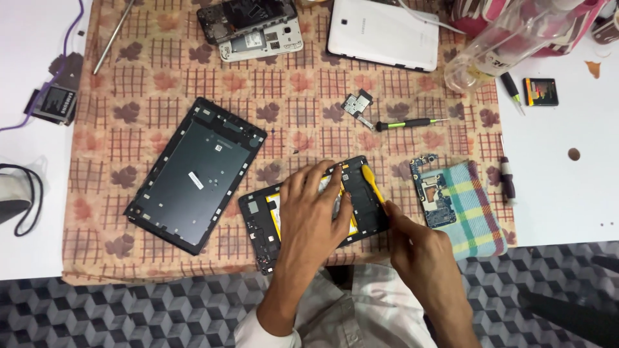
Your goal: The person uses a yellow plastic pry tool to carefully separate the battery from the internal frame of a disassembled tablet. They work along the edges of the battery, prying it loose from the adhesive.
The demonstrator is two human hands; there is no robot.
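Observation:
An opened black phone with a yellow battery lies face down on the patterned cloth near the front edge. My left hand lies flat across it, fingers spread, pinning it. My right hand grips a yellow pry tool, whose tip rests on the phone's upper right part. Just right of the phone, a blue circuit board sits partly on a checked cloth.
A black tablet frame lies left. At the back: a dismantled phone, white tablet, clear bottle. A small metal part, green-handled screwdriver, another screwdriver, battery and grey battery lie around.

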